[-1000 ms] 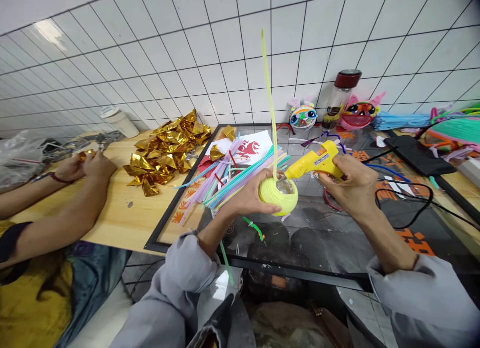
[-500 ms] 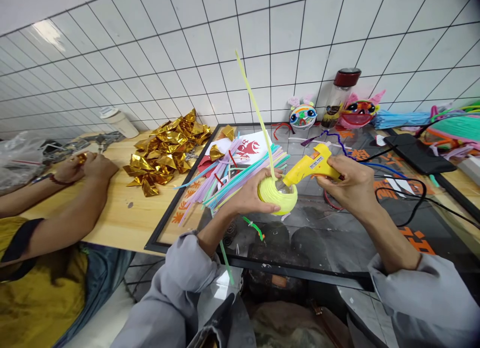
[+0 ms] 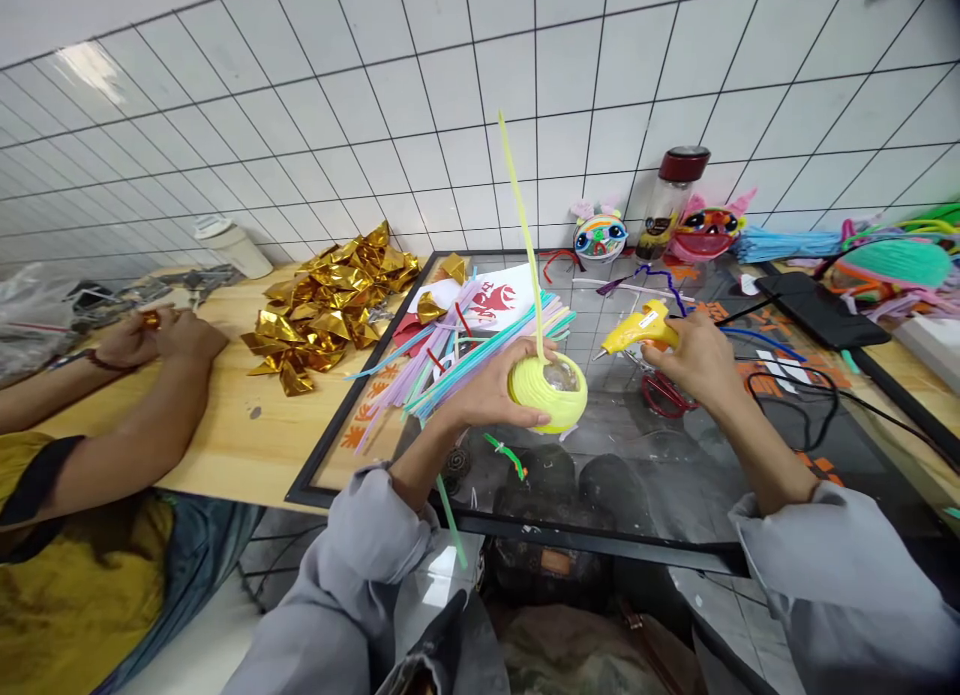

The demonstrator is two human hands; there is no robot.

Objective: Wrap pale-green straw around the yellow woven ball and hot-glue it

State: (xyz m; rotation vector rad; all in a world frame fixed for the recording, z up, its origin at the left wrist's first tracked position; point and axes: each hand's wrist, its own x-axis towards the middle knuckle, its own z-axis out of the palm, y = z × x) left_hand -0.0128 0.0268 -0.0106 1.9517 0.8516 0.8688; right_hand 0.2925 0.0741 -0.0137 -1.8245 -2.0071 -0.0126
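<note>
My left hand (image 3: 491, 395) is wrapped round a yellow-green ball (image 3: 547, 393) wound with pipe cleaner, held above the glass table (image 3: 660, 475). A long yellow-green pipe cleaner strand (image 3: 521, 230) rises from the ball's top. My right hand (image 3: 697, 355) grips a yellow hot glue gun (image 3: 637, 327), its nozzle pointing left and set down low near the glass, apart from the ball. A black cord (image 3: 810, 415) trails from the gun to the right.
A bundle of coloured pipe cleaners (image 3: 465, 350) lies left of the ball. Gold foil pieces (image 3: 330, 305) are heaped on the wooden table (image 3: 247, 425). Another person's hands (image 3: 161, 335) work at the far left. Painted masks (image 3: 600, 235), a jar (image 3: 671, 200) and a black tablet (image 3: 814, 310) stand behind.
My right hand has drawn the glue gun away from the ball, rightward and down toward the glass. The ball has turned a little and the upright strand leans left.
</note>
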